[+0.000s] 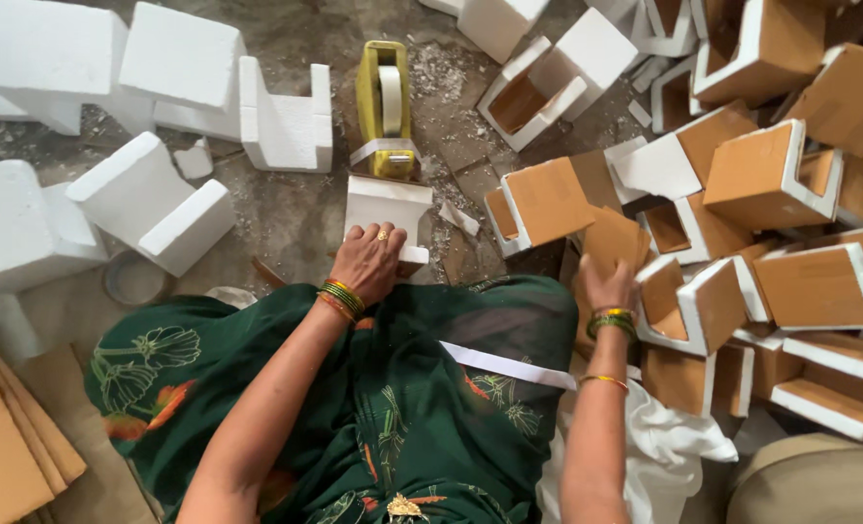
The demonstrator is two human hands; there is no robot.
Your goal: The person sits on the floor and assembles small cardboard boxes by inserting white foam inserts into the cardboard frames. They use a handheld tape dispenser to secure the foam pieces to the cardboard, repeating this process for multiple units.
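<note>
Fingers of my left hand [365,260] press the white foam block [386,209]; right hand [608,283] grips a brown cardboard piece [614,239]. Taping step, I judge. Next needs the yellow tape dispenser [384,107].

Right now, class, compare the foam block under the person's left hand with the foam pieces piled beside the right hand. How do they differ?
The foam block under the left hand is bare white; the piled foam pieces carry brown cardboard faces. The block lies alone by the yellow tape dispenser; the pieces are heaped together beside the right hand. Both are white foam.

White foam packing blocks [174,68] are lying upper left; cardboard-faced foam pieces [771,175] are piling up at right.
</note>
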